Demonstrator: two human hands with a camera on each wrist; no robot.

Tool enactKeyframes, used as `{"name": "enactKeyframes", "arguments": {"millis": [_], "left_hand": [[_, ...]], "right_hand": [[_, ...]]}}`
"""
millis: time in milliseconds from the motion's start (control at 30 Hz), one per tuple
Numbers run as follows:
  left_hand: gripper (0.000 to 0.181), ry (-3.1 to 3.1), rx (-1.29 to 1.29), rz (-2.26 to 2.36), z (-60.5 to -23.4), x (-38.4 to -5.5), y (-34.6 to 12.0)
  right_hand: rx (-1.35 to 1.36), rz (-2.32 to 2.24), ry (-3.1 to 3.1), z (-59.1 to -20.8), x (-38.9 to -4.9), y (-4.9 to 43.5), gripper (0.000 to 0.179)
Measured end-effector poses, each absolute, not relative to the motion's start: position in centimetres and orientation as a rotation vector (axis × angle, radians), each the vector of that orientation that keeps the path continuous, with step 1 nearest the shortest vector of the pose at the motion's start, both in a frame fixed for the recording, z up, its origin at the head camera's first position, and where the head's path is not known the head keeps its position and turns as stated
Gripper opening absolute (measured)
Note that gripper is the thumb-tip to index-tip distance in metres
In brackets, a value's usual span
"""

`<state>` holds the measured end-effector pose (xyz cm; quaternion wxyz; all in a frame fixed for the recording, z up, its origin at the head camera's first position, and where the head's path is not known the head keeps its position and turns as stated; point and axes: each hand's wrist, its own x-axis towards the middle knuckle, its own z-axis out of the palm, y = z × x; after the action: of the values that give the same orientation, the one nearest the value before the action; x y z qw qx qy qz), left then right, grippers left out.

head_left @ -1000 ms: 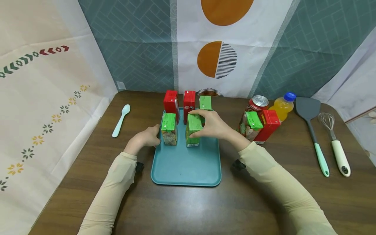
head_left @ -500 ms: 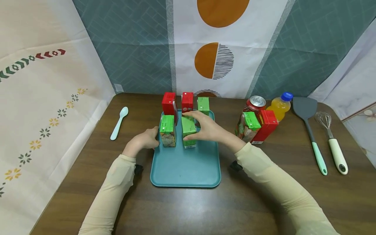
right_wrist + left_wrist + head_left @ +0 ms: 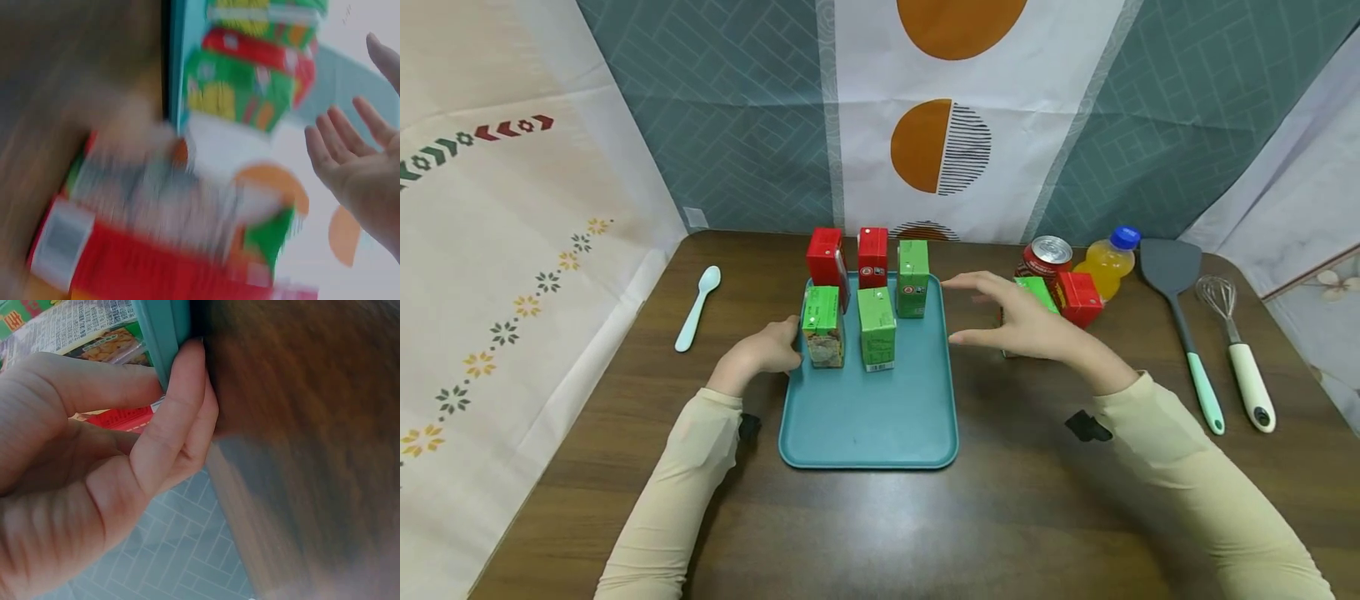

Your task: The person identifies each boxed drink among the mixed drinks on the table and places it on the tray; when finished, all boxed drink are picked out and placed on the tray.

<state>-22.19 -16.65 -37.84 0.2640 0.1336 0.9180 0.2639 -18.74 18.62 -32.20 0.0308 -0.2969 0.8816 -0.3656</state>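
Note:
My left hand [image 3: 766, 346] pinches the left rim of a teal tray [image 3: 868, 429]; in the left wrist view the thumb lies inside the rim and the fingers outside. On the tray stand a green-topped drink carton [image 3: 823, 327] at left, a plain green carton [image 3: 877, 332] in the middle, and a green carton [image 3: 913, 282] at back right. Two red cartons, one [image 3: 827, 260] at back left and another [image 3: 872, 260] beside it, complete the group. My right hand [image 3: 1030, 321] holds nothing, fingers spread, between the tray and another green-topped carton [image 3: 1036, 290], which it partly hides.
Behind and beside that carton are a red carton [image 3: 1079, 298], a soda can [image 3: 1048, 257] and a bottle of orange drink [image 3: 1107, 265]. A spatula [image 3: 1172, 268] and a whisk [image 3: 1252, 387] lie at far right, a pale spoon [image 3: 697, 310] at left. The right wrist view is blurred.
My right hand has let go of the middle green carton and moved right, off the tray. That carton was shifted slightly left beforehand. My left hand stays on the rim.

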Motion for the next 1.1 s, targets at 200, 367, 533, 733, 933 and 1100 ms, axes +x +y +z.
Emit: {"name": "enactKeyframes", "arguments": {"millis": [200, 367, 533, 733, 933, 1100], "left_hand": [[0.069, 2.482, 0.357, 0.701, -37.8, -22.2, -16.7], [0.070, 2.482, 0.349, 0.695, -37.8, -22.3, -16.7], [0.063, 2.492, 0.357, 0.697, -38.0, -22.3, -16.7], [0.062, 2.494, 0.357, 0.700, -38.1, -22.3, -16.8], [0.065, 2.493, 0.366, 0.698, -37.9, -22.3, -16.8], [0.065, 2.491, 0.360, 0.702, -37.9, -22.3, -16.7]], "right_hand": [[-0.773, -1.115, 2.823, -30.9, -17.8, 24.3, 0.063], [-0.650, -1.033, 2.951, -30.3, -17.1, 27.6, 0.064], [-0.699, -0.892, 3.065, -30.3, -17.2, 30.0, 0.067], [-0.599, -0.919, 3.051, -31.3, -17.9, 31.5, 0.073], [-0.449, -1.012, 2.988, -33.7, -18.6, 31.5, 0.083], [-0.387, -1.104, 2.965, -34.6, -18.6, 31.3, 0.083]]}}
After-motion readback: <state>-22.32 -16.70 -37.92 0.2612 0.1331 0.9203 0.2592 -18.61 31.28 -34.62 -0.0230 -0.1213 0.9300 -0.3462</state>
